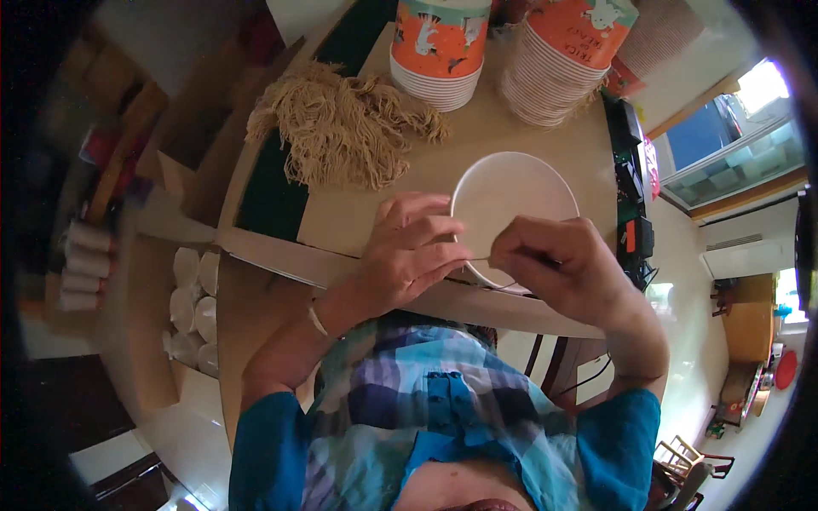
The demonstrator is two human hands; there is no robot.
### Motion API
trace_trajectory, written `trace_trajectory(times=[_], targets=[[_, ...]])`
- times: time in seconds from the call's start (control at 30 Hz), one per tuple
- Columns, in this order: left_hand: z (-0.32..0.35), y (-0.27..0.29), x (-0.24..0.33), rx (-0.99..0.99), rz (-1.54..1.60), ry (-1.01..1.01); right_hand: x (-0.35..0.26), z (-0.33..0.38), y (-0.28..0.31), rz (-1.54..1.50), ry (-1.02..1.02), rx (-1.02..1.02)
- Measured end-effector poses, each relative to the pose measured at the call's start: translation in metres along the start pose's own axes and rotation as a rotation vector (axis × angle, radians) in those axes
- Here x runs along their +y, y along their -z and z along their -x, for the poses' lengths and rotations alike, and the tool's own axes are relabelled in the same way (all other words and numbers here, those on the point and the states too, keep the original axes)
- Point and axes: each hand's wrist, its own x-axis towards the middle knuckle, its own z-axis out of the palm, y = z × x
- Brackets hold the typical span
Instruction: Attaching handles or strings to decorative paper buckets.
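A white-lined round paper tub (515,192) lies near the table's front edge with its open mouth facing me. My left hand (413,247) is at its left rim, some fingers bent against the edge, thumb and forefinger pinched together. From that pinch a thin string (481,258) runs across the tub's lower rim to my right hand (558,260), whose thumb and fingers are closed on it. A loose end trails below the right fingers. A bundle of tan strings (341,128) is heaped beyond my left hand.
Two stacks of orange printed paper tubs, one left (439,51) and one right (558,64), stand at the back. Black devices (630,183) line the table's right edge. Left of the table, an open cardboard box (153,307) holds several white tubs (196,302).
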Motion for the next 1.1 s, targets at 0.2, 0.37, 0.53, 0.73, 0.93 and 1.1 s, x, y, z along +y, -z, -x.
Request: trace_trajectory(times=[0.2, 0.37, 0.53, 0.73, 0.93, 1.1], targets=[[-0.006, 0.004, 0.003, -0.108, -0.159, -0.150, 0.002, 0.012, 0.043, 0.413, 0.237, -0.002], [-0.009, -0.006, 0.006, -0.116, -0.142, -0.150, 0.017, 0.017, 0.076, 1.020, 0.311, 0.128], [-0.023, -0.018, 0.026, -0.100, -0.159, -0.199, 0.039, 0.013, 0.091, 1.026, 0.136, 0.351], [-0.026, -0.035, 0.049, -0.190, -0.127, -0.119, 0.055, -0.009, 0.121, -0.150, -0.004, 0.569], [-0.038, -0.043, 0.069, -0.291, -0.250, -0.092, 0.001, -0.052, 0.117, -0.721, 0.111, 0.671], [-0.042, -0.021, 0.071, -0.116, -0.114, -0.127, -0.025, -0.058, 0.093, -0.486, 0.046, 0.327]])
